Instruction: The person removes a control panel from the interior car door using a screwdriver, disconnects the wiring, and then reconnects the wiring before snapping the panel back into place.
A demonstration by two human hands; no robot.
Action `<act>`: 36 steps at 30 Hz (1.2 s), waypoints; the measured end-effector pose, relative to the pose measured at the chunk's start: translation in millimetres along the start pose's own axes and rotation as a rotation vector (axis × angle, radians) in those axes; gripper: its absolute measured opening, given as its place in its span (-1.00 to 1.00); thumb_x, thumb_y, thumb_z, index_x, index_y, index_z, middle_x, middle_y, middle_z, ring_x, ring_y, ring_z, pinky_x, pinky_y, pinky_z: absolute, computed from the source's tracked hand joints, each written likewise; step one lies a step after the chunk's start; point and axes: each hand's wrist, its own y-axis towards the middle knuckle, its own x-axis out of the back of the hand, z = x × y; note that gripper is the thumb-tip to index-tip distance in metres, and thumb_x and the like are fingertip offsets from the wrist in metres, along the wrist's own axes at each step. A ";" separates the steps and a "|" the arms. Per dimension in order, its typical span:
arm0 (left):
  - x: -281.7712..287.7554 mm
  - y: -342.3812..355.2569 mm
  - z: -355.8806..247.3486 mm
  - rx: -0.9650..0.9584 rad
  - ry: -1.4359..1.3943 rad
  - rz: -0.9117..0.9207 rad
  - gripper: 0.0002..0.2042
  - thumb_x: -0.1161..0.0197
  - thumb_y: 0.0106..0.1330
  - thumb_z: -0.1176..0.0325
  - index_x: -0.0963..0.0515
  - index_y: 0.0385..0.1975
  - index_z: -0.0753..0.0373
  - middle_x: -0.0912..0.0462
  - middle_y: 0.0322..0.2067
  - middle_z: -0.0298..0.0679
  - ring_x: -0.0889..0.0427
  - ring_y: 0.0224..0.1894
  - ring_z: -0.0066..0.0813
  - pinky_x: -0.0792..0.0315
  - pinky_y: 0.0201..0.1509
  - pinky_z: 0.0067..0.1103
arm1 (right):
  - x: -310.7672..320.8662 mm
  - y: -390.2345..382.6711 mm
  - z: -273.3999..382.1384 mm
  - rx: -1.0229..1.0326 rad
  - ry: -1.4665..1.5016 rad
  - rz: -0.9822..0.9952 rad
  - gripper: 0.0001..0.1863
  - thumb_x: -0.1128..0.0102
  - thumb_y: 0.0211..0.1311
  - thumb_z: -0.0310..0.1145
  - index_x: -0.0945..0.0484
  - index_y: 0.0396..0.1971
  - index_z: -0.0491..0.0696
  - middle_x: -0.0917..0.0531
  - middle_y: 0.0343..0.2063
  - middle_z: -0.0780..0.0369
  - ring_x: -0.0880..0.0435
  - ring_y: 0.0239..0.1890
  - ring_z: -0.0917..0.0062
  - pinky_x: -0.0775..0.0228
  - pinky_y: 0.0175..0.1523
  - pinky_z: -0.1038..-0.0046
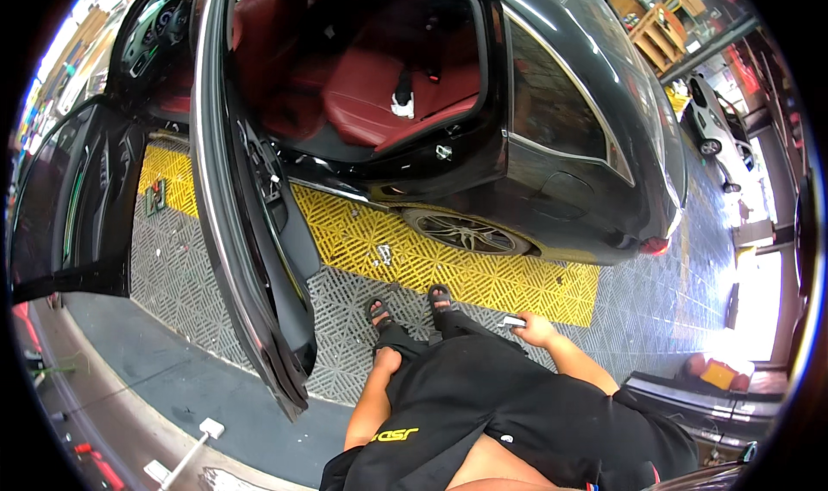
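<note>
My right hand [538,330] hangs beside my right thigh, closed on a small white and dark object [512,322] whose kind I cannot make out. Against my left trouser leg rests my left hand [390,360], its fingers curled in; whatever they may hold is hidden. In front of me stands a black car with its rear door [250,172] swung open to my left. Through the doorway a red leather rear seat [362,103] shows, with a small black and white item [403,103] lying on it. The rear wheel [470,232] is ahead of my feet.
The front door [95,189] also stands open, further left. Yellow floor grating [345,228] runs along the car, with grey grating [345,310] nearer me. White scraps [382,254] lie on the yellow part. A white car [723,129] and a wooden shelf [660,38] are at far right.
</note>
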 end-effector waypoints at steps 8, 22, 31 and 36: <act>-57.8 -15.3 9.2 0.085 -0.148 -0.030 -0.58 -0.05 0.23 0.34 -0.63 -0.01 0.47 -0.58 0.08 0.33 -0.54 0.21 0.19 -0.45 0.27 -0.18 | 67.0 97.5 -3.7 0.356 -0.252 0.103 -0.54 -0.31 0.17 -0.08 -0.65 0.00 -0.03 -0.73 -0.11 0.03 -0.70 0.00 0.13 -0.52 0.12 0.18; -132.9 -95.8 -47.9 0.190 -0.980 -0.419 -0.56 0.13 0.50 0.27 -0.52 0.20 0.38 -0.58 0.20 0.04 -0.59 0.19 -0.19 -0.38 0.33 -0.33 | 172.6 76.8 218.5 0.953 0.477 0.283 -0.66 -0.29 0.35 -0.45 -0.52 0.08 -0.16 -0.65 -0.18 0.30 -0.60 -0.09 0.67 -0.45 0.09 0.57; -158.7 -92.0 -18.4 0.202 -0.823 -0.237 -0.50 -0.01 0.46 0.14 -0.48 0.30 0.26 -0.38 0.40 -0.08 -0.30 0.46 -0.21 -0.13 0.52 -0.39 | 124.2 -72.7 261.4 0.948 0.300 0.838 -0.68 -0.28 0.30 -0.51 -0.53 0.04 -0.16 -0.56 -0.34 0.39 -0.49 -0.30 0.73 -0.37 -0.11 0.61; -232.4 -111.9 108.6 0.073 -1.359 -0.438 -0.59 -0.09 0.46 0.25 -0.52 0.24 0.24 -0.44 0.27 -0.22 -0.40 0.29 -0.36 -0.29 0.35 -0.45 | 27.4 -171.2 336.8 0.975 0.136 0.977 -0.64 -0.34 0.30 -0.46 -0.52 0.06 -0.15 -0.58 -0.19 0.38 -0.51 -0.18 0.75 -0.41 -0.05 0.62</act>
